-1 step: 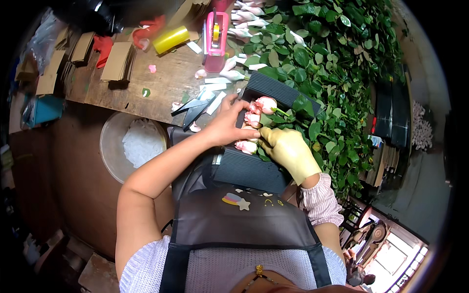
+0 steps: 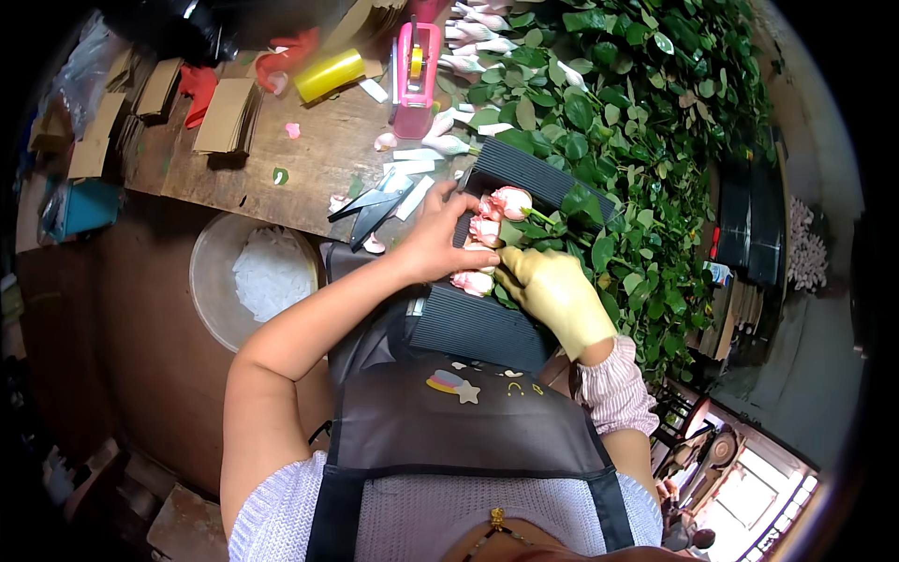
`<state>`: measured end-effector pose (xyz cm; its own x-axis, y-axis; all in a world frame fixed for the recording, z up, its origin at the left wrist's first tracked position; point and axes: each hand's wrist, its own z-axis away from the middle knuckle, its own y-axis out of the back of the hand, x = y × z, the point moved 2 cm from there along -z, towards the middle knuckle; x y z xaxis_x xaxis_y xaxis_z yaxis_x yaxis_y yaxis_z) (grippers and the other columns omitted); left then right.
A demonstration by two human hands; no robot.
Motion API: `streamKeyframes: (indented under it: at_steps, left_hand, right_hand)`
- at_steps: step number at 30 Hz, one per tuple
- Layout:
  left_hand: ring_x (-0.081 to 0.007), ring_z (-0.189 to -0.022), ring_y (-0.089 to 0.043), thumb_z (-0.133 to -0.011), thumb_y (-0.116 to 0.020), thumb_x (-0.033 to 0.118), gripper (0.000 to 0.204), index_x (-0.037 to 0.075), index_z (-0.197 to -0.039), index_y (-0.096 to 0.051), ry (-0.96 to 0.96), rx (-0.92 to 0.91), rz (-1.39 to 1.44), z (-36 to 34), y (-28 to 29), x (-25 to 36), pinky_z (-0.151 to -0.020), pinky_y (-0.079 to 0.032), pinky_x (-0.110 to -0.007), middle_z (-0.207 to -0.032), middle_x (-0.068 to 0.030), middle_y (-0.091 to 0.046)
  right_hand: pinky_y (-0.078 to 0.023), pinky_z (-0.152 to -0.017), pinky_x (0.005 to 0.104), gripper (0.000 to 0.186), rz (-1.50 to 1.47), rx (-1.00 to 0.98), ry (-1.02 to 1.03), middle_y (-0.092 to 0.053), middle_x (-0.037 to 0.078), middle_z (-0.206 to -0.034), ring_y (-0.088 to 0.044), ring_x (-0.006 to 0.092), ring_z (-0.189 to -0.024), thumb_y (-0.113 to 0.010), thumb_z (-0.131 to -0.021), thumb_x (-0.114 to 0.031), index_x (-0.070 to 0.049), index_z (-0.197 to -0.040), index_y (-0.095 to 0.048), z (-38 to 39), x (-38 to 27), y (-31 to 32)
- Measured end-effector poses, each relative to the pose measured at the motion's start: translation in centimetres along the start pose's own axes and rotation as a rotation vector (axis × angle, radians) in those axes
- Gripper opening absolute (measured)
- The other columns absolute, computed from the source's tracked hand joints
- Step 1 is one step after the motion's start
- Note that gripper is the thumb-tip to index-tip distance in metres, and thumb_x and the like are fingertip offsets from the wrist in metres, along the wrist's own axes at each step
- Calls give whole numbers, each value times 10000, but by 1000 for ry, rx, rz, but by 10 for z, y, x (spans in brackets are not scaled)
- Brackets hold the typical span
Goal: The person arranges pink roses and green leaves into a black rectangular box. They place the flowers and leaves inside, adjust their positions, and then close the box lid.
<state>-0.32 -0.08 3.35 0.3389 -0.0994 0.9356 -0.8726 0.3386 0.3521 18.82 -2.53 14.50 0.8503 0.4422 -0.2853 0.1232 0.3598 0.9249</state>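
Pink roses [image 2: 475, 282] lie in a row in a dark ribbed holder [image 2: 482, 328] in front of my body, heads to the left. My left hand [image 2: 433, 239] is bare and curves over the left side of the row, fingers at the upper blooms and thumb pressed on a lower one. In a pale yellow glove, my right hand [image 2: 552, 295] is closed just behind the lower rose heads. Its bent fingertips are at a bloom's base; the stem there is hidden.
Leafy rose stems [image 2: 646, 187] pile up at the right. On the wooden table [image 2: 234, 197] are scissors [image 2: 379, 208], a pink tape dispenser [image 2: 416, 89], a yellow roll [image 2: 328, 77] and cardboard stacks [image 2: 225, 117]. A clear bin [image 2: 201, 290] with white scraps stands below its edge.
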Motion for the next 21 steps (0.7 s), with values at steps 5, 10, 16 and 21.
streamKeyframes:
  at_steps: [5,10,16,21]
  left_hand:
    - [-497,-1418,-342,-698,-905,471,718,133,-1264,-620,-28,81,-5,8,-7,1,-1166,-319,-540,-1495,-323,-353]
    - [-509,-1433,-312,-702,-899,470,681,142,-1243,-648,-11,49,15,9,-7,2,-1171,-309,-543,-1520,-323,-325]
    - [-506,-1463,-271,-731,-894,470,623,119,-1195,-672,75,101,6,3,-16,3,-1189,-285,-544,-1539,-310,-313]
    - [-472,-1512,-240,-740,-909,426,578,94,-1153,-678,76,83,206,16,0,16,-1211,-262,-521,-1536,-297,-318]
  right_hand:
    - [-589,-701,437,259,-81,217,-262,-751,160,-882,-734,335,-775,-718,-933,-301,-111,-1108,-732,1,-13,22]
    - [-576,-723,451,177,81,108,-172,-724,141,-840,-710,348,-784,-748,-894,-241,-71,-933,-722,-10,7,-13]
    - [-573,-735,461,209,154,81,-181,-731,140,-870,-709,347,-784,-746,-899,-256,-65,-984,-727,-11,6,-18]
    - [-565,-735,379,172,-361,252,-363,-725,138,-891,-717,283,-812,-705,-933,-186,-73,-1062,-719,6,10,-13]
